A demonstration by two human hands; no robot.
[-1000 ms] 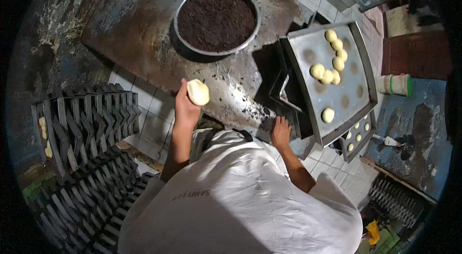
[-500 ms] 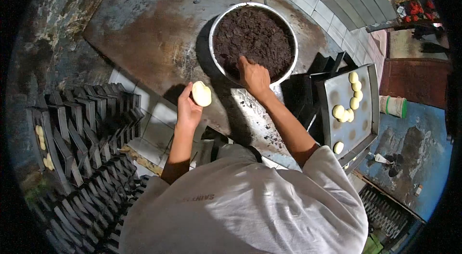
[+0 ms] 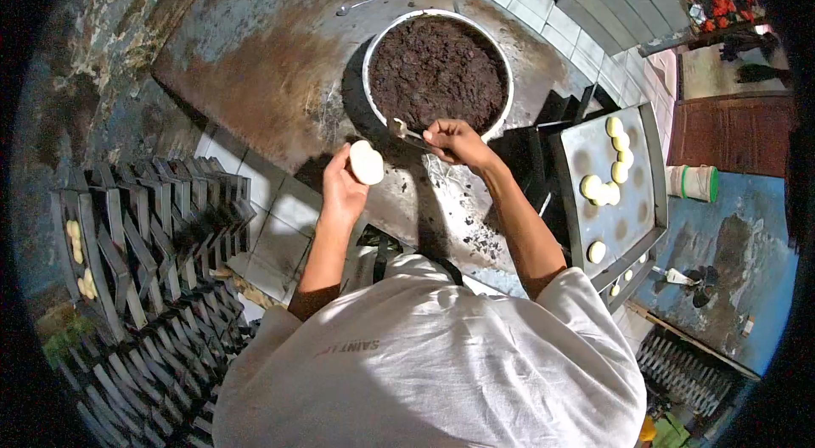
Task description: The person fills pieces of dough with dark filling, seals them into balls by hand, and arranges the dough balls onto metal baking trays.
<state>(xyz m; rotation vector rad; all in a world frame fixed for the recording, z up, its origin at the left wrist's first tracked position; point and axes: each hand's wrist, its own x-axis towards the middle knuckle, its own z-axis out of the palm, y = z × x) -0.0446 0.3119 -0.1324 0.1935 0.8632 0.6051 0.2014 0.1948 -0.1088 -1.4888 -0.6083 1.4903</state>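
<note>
My left hand (image 3: 342, 190) holds a flattened piece of pale dough (image 3: 367, 163) between thumb and fingers, over the near edge of the worn table. In my right hand (image 3: 456, 143) is a metal spoon (image 3: 411, 135), its tip at the near rim of a round metal bowl (image 3: 366, 85). Dark crumbly filling (image 3: 437, 66) fills much of that bowl. Whether any filling lies on the spoon is too small to tell. On the right, a metal tray (image 3: 579, 223) bears several pale dough balls (image 3: 621, 142).
Dark crumbs (image 3: 481, 238) are scattered on the table (image 3: 246, 49) near my body. A small spoon (image 3: 361, 3) lies behind the bowl. Stacked dark metal trays (image 3: 153, 236) stand at the left. White tubs (image 3: 696, 183) with green rims are at the far right.
My right hand went from the table's near edge into the filling, then back to the bowl's near rim, where a spoon now shows in it. My left hand still holds the dough.
</note>
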